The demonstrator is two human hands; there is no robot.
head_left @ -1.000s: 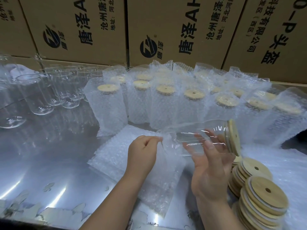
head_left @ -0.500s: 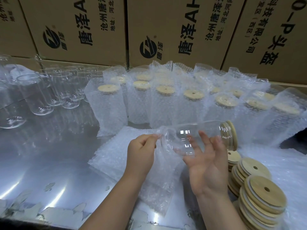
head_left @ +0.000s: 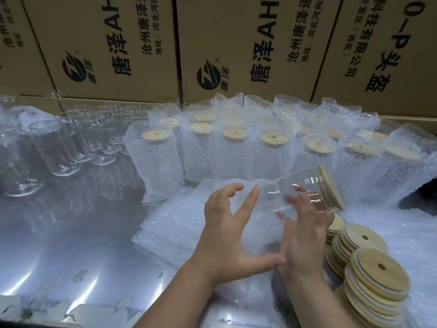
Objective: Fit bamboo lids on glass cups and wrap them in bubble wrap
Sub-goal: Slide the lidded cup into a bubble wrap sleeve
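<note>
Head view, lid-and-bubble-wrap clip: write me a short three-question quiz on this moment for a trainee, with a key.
1. True or false: the glass cup held by the right hand already has a bamboo lid on it.
2. Where are the loose stacked lids? A) far left; B) near right, beside the right hand; C) far back.
3. Fill in: the bare cups stand to the ___ of the wrapped cups.

Key: 1 true; 2 B; 3 left.
</note>
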